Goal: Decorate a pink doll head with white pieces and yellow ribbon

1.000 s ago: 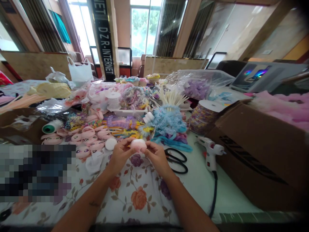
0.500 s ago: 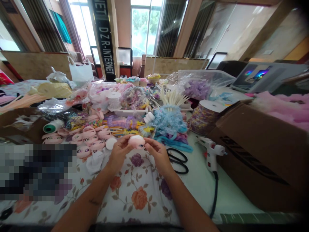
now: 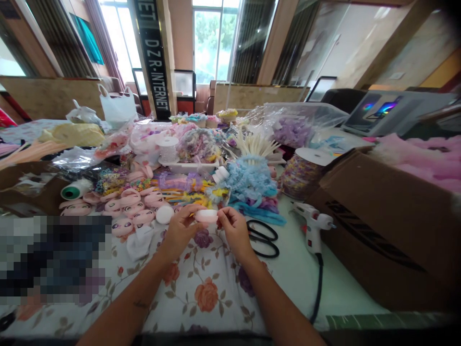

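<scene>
Both my hands meet above a floral cloth (image 3: 201,288) near the table's front. My left hand (image 3: 180,229) and my right hand (image 3: 234,230) each pinch one end of a small pale pink doll-face piece (image 3: 206,215), held flat between them. Just left of my left hand lie several more pink doll faces (image 3: 126,202) and a small white disc (image 3: 164,214). Black scissors (image 3: 264,238) rest on the table right beside my right hand.
A white glue gun (image 3: 312,226) with a black cord lies right of the scissors. A large cardboard box (image 3: 389,226) fills the right side. Blue lace trim (image 3: 252,185), colourful ribbons, thread spools (image 3: 75,190) and plastic bags crowd the far table.
The pink piece has been turned in my fingers, from showing its rounded face to lying flatter and edge-on. Both hands stay in about the same spot.
</scene>
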`<action>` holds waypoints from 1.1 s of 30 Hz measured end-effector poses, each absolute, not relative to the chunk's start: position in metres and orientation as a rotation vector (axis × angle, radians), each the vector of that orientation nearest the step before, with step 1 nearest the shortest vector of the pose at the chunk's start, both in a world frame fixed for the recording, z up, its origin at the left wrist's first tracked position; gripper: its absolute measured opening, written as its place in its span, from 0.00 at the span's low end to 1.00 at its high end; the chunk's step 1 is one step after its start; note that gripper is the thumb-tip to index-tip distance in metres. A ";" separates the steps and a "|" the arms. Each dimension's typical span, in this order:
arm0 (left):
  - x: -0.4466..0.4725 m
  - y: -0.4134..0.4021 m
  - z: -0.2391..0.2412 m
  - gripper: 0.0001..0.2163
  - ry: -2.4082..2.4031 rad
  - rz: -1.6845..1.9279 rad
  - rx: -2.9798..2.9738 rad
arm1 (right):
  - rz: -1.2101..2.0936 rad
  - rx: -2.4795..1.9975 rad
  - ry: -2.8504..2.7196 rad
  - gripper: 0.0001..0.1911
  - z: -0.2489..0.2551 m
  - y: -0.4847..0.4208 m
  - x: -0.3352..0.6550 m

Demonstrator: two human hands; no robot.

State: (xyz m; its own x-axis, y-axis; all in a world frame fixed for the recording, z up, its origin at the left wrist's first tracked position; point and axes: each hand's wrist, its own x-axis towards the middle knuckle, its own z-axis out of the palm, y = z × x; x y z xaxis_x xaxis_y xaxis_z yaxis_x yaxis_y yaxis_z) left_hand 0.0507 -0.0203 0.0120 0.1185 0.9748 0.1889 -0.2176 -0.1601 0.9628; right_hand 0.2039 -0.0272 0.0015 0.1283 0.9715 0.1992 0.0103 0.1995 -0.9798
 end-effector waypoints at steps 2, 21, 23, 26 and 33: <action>0.052 -0.020 0.010 0.16 0.864 1.336 1.171 | 0.867 -1.166 -1.192 0.14 0.000 -0.028 0.202; 0.044 -0.008 0.006 0.16 0.792 1.419 0.797 | 1.341 -0.939 -1.082 0.15 0.005 -0.027 0.210; 0.045 -0.011 0.007 0.17 0.819 1.344 0.900 | 1.253 -0.984 -1.004 0.16 0.002 -0.023 0.210; 0.046 -0.015 0.009 0.16 0.828 1.308 1.040 | 1.290 -0.960 -1.043 0.15 0.002 -0.023 0.210; 0.045 -0.015 0.009 0.16 0.846 1.263 1.036 | 1.267 -0.954 -1.203 0.13 0.003 -0.028 0.212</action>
State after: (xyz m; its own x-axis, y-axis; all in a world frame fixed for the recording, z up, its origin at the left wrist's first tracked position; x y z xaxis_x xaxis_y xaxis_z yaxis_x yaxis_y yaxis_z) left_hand 0.0447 -0.0154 0.0090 0.1357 0.9897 0.0465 -0.3343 0.0016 0.9425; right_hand 0.2116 -0.0277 0.0033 -0.0841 0.9889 0.1228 -0.1735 0.1069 -0.9790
